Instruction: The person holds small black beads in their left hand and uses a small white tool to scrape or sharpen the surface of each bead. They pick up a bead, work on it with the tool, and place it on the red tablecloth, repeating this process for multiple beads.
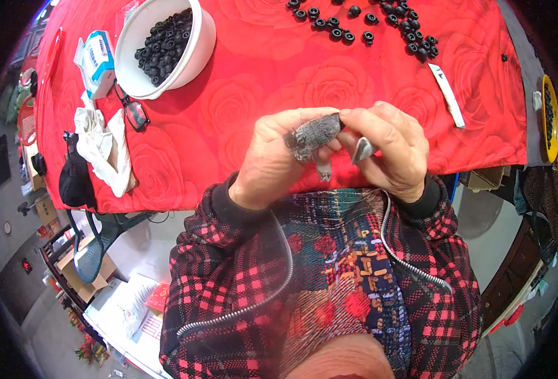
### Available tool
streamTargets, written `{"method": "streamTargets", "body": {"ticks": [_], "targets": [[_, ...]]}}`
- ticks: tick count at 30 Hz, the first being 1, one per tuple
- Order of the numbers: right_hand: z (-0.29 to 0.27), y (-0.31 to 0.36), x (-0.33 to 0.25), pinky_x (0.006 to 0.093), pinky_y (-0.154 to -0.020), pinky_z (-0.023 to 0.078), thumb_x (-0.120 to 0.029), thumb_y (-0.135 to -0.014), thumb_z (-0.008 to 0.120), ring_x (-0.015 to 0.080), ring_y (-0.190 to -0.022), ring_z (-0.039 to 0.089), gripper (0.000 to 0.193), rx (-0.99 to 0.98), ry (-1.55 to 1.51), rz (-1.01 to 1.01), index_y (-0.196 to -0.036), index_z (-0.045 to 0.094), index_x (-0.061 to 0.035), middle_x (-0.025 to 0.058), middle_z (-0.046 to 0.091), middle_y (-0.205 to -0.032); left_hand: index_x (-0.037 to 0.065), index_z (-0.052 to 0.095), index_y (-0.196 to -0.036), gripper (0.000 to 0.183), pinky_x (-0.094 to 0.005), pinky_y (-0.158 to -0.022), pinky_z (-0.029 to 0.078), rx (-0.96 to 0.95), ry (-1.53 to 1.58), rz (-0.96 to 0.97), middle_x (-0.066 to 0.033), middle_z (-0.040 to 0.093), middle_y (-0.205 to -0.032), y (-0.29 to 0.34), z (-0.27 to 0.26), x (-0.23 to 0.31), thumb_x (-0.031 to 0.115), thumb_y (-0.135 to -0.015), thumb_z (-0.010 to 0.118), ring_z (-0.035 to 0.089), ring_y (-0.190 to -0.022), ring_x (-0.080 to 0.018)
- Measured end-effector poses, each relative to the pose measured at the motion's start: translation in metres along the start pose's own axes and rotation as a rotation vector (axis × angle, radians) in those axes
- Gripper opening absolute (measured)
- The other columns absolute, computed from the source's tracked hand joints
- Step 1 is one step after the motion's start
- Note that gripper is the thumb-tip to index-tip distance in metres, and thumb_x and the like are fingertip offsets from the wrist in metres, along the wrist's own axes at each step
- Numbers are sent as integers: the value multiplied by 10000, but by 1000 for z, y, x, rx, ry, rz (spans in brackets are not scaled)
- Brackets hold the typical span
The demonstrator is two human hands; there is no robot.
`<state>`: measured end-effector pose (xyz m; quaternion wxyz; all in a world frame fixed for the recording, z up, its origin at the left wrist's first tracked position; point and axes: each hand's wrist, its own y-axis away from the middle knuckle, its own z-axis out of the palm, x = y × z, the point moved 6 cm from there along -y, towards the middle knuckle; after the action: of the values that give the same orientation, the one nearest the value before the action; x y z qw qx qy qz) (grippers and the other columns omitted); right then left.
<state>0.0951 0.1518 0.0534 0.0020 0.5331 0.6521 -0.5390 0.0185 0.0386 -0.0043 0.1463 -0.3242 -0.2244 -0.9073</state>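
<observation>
My left hand (267,151) and my right hand (396,148) meet above the near edge of the red cloth, fingers bent. A worn dark grey wrap (314,137) appears to cover the left thumb. At its tip, my right finger and thumb pinch close to a small black edge (340,120); the rest of that piece is hidden. The right thumb seems to carry a light grey wrap (363,150). A paler, smudged fingertip wrap (324,170) shows below the left thumb. Whatever lies between the hands is mostly covered by the fingers.
A white bowl (204,47) of small black knobbed parts (165,50) stands far left. Beside it are a blue-white packet (97,60), glasses (136,115), white cloth (99,142) and a black bundle (75,170). Loose black parts (370,20), a white strip (446,96) and a yellow tray (553,148) lie right.
</observation>
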Motion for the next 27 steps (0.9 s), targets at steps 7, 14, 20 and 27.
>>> {"method": "streamTargets", "body": {"ticks": [7, 14, 20, 27], "targets": [[1, -6, 23, 322, -647, 450, -43, -855, 538, 249, -755, 582, 255, -190, -279, 426, -1100, 534, 29, 148, 561, -859, -47, 576, -1122, 319, -278, -493, 526, 47, -130, 51, -114, 625, -834, -1, -3, 14, 127, -856, 604, 604, -635, -160], [8, -8, 27, 339, -634, 446, -31, -861, 521, 286, -721, 568, 181, -282, -240, 454, -1028, 550, 34, 149, 548, -817, -53, 582, -1112, 303, -293, -482, 521, 45, -130, 37, -132, 623, -843, -3, -5, 14, 118, -862, 595, 600, -624, -168], [11, -7, 30, 354, -630, 446, -35, -854, 522, 303, -723, 572, 172, -261, -260, 424, -1009, 550, 34, 158, 551, -813, -56, 580, -1117, 314, -284, -509, 524, 43, -145, 27, -117, 627, -862, -4, -9, 13, 119, -857, 599, 605, -664, -149], [12, -7, 32, 358, -654, 456, -42, -848, 528, 315, -748, 584, 178, -291, -253, 394, -1007, 547, 35, 167, 563, -833, -67, 573, -1126, 352, -281, -528, 526, 17, -124, 8, -112, 622, -885, -6, -12, 11, 144, -848, 615, 577, -672, -133]]}}
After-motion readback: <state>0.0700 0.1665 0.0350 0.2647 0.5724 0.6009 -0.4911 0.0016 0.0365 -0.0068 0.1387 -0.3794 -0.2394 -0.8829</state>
